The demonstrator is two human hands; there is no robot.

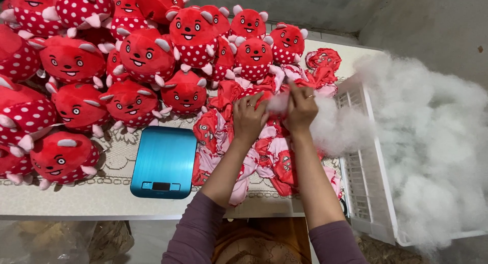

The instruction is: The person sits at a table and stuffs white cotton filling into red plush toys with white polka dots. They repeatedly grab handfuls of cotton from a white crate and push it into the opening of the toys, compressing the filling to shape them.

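My left hand (248, 117) grips a flat, unstuffed red plush toy skin (268, 126) over a heap of the same empty red and pink skins (264, 157) on the table. My right hand (301, 109) pinches a tuft of white stuffing fibre (278, 102) against the skin's opening. A trail of the fibre stretches from that hand to the right, toward the white basket. Both hands wear a ring.
Many stuffed red plush toys with white polka dots (142, 55) are piled across the table's left and back. A blue kitchen scale (163, 161) lies in front of them. A white slatted basket (363, 162) heaped with white stuffing (432, 142) stands at the right.
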